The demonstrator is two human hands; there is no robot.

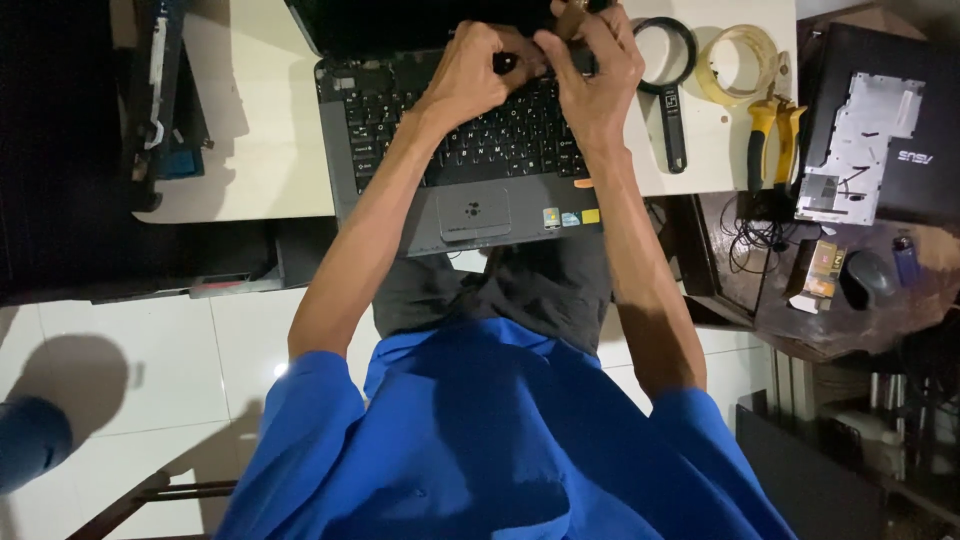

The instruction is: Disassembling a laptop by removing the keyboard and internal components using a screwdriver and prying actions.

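A grey laptop (400, 215) with a black keyboard lies open on a white table (260, 130), its front edge hanging over toward my lap. My left hand (475, 70) is curled into a fist over the top rows of keys, pinching a small dark object against the keyboard. My right hand (595, 65) is right beside it, fingers bent down on the same dark object near the hinge. What sits between the fingers is mostly hidden. Both forearms reach up from my blue shirt.
A black magnifying glass (668, 90), a roll of clear tape (738, 62) and yellow-handled pliers (772, 135) lie right of the laptop. A second dark laptop with a metal panel (860, 140), a mouse (866, 277) and cables (755, 235) sit on a brown side table. Dark parts (160, 90) at left.
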